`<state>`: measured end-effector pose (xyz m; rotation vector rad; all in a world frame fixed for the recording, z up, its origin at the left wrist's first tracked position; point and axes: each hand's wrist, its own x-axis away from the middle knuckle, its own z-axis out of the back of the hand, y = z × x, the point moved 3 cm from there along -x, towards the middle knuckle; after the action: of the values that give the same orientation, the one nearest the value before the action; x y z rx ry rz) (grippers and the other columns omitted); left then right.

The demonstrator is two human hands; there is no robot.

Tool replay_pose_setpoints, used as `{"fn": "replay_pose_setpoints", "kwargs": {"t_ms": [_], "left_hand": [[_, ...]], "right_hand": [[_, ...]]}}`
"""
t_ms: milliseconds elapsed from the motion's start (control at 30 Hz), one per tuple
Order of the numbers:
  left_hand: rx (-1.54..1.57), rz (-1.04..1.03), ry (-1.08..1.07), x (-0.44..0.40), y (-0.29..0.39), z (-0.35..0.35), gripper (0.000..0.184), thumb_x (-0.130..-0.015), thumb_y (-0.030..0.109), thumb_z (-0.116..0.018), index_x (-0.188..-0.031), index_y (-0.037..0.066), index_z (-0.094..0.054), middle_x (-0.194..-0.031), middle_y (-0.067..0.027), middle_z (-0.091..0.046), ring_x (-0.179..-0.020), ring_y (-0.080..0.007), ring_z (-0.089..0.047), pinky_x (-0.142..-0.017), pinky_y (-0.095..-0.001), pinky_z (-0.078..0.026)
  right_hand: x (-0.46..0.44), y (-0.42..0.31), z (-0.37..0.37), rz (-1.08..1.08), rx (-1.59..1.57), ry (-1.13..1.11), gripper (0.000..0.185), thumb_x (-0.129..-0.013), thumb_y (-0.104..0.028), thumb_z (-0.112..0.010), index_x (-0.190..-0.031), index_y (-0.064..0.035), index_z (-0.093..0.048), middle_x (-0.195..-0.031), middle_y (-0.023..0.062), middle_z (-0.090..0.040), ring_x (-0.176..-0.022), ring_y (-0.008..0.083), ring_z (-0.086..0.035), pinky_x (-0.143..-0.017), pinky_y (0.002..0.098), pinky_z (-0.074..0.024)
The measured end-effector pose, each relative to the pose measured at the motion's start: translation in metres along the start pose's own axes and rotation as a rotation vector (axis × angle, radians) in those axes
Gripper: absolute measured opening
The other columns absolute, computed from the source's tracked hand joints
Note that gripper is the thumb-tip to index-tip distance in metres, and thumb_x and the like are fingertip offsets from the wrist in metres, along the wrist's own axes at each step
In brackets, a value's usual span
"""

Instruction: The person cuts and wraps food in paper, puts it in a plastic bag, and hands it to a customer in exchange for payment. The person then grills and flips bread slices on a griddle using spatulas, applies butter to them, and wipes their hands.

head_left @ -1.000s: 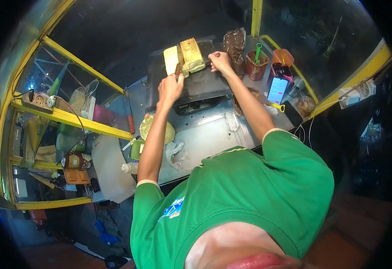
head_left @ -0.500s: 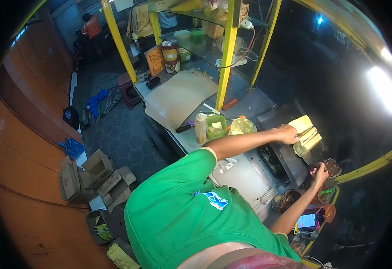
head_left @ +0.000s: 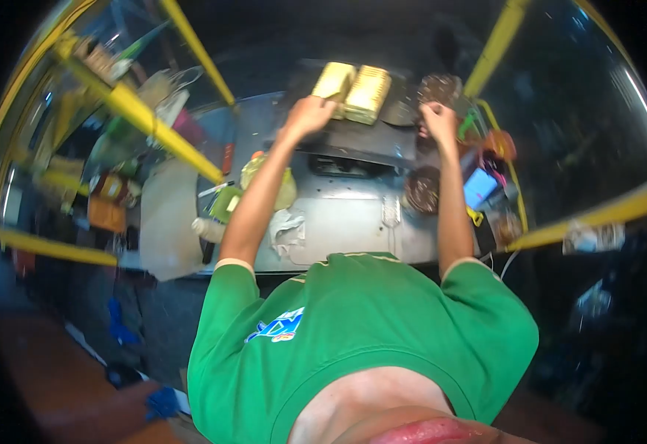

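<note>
Two yellow bread blocks (head_left: 368,95) already lie on the griddle (head_left: 375,138) beside the left hand (head_left: 311,115), a brown bundle (head_left: 439,89) beyond the right hand (head_left: 439,123), fingers curled, on what I cannot tell.

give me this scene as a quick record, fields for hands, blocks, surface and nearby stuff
left hand: at the left block; grip unclear
right hand: at the brown item; grip unclear
blocks: two, yellow, side by side
surface: black plate under both blocks
right side: phone, screen lit
nearest the person: crumpled paper
</note>
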<state>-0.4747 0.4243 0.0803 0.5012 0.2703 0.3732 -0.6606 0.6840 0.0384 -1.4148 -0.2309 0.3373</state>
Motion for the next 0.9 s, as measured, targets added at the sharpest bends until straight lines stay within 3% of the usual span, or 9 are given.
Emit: {"fn": "replay_pose_setpoints", "kwargs": {"t_ms": [200,300,400,433,467,633,700,833,900], "left_hand": [[-0.090,0.044,-0.114,-0.006,0.017,-0.007,0.052,-0.088,0.040,-0.049,-0.111,-0.004,-0.062,-0.103,-0.0297,-0.064,-0.100,-0.0442,-0.062,-0.087,-0.0479,-0.049],[0.015,0.105,-0.239,-0.009,0.003,-0.017,0.053,-0.088,0.042,-0.051,-0.116,-0.002,-0.060,-0.105,-0.0286,-0.065,-0.101,-0.0441,-0.062,-0.086,-0.0470,-0.048],[0.159,0.108,-0.088,0.000,0.006,-0.001,0.054,-0.088,0.043,-0.050,-0.120,0.000,-0.059,-0.107,-0.0289,-0.064,-0.105,-0.0433,-0.061,-0.087,-0.0465,-0.047],[0.112,0.145,-0.134,0.004,0.009,0.005,0.054,-0.088,0.043,-0.051,-0.120,0.000,-0.058,-0.106,-0.0282,-0.065,-0.104,-0.0429,-0.061,-0.088,-0.0465,-0.047],[0.063,0.180,-0.185,0.005,0.007,0.007,0.054,-0.088,0.043,-0.051,-0.120,0.000,-0.058,-0.105,-0.0274,-0.066,-0.104,-0.0426,-0.062,-0.088,-0.0465,-0.047],[0.215,0.031,-0.130,0.003,0.006,-0.012,0.047,-0.089,0.038,-0.050,-0.116,0.001,-0.060,-0.091,-0.0188,-0.068,-0.086,-0.0316,-0.067,-0.078,-0.0408,-0.050],[0.342,0.049,-0.166,0.003,0.001,-0.019,0.042,-0.090,0.035,-0.050,-0.109,-0.001,-0.063,-0.080,-0.0106,-0.067,-0.076,-0.0202,-0.066,-0.072,-0.0346,-0.049],[0.129,0.104,-0.125,0.013,0.009,-0.001,0.043,-0.089,0.038,-0.049,-0.099,-0.001,-0.066,-0.080,-0.0171,-0.068,-0.079,-0.0315,-0.067,-0.074,-0.0403,-0.049],[0.144,0.054,-0.081,0.008,0.006,-0.006,0.044,-0.089,0.039,-0.051,-0.089,-0.002,-0.066,-0.072,-0.0138,-0.064,-0.070,-0.0256,-0.063,-0.068,-0.0382,-0.047]], "right_hand": [[-0.024,0.021,-0.029,-0.139,-0.113,0.066,0.017,-0.083,-0.019,-0.064,-0.084,-0.0026,-0.064,-0.063,0.0052,-0.059,-0.048,0.0126,-0.057,-0.045,0.0303,-0.0556],[-0.024,-0.011,-0.036,0.049,0.093,0.019,0.023,-0.083,-0.022,-0.064,-0.093,-0.0021,-0.069,-0.065,0.0081,-0.064,-0.053,0.0165,-0.063,-0.053,0.0309,-0.0555],[0.007,-0.053,-0.017,0.461,0.469,0.198,0.025,-0.077,-0.030,-0.065,-0.087,-0.0072,-0.070,-0.076,0.0155,-0.068,-0.074,0.0354,-0.067,-0.069,0.0402,-0.0521],[0.013,-0.052,-0.008,0.419,0.471,0.230,0.024,-0.077,-0.028,-0.066,-0.087,-0.0064,-0.070,-0.075,0.0148,-0.069,-0.075,0.0328,-0.069,-0.069,0.0396,-0.0523],[0.013,-0.043,0.001,0.354,0.438,0.205,0.022,-0.081,-0.026,-0.065,-0.084,-0.0048,-0.070,-0.069,0.0111,-0.068,-0.050,0.0183,-0.065,-0.056,0.0331,-0.0535],[-0.019,0.027,-0.015,-0.141,-0.159,0.004,0.020,-0.086,-0.019,-0.064,-0.093,-0.0004,-0.064,-0.058,0.0054,-0.055,-0.044,0.0150,-0.054,-0.043,0.0327,-0.0527],[-0.011,0.004,-0.021,0.085,0.059,-0.037,0.020,-0.084,-0.021,-0.064,-0.088,-0.0008,-0.066,-0.064,0.0083,-0.062,-0.052,0.0176,-0.061,-0.049,0.0331,-0.0529],[0.012,-0.058,-0.004,0.457,0.594,0.123,0.024,-0.078,-0.026,-0.062,-0.083,-0.0033,-0.068,-0.078,0.0187,-0.068,-0.070,0.0332,-0.068,-0.068,0.0421,-0.0521],[0.009,-0.066,-0.006,0.454,0.604,0.098,0.024,-0.078,-0.027,-0.063,-0.084,-0.0046,-0.068,-0.079,0.0195,-0.068,-0.075,0.0358,-0.067,-0.070,0.0433,-0.0519]]}}
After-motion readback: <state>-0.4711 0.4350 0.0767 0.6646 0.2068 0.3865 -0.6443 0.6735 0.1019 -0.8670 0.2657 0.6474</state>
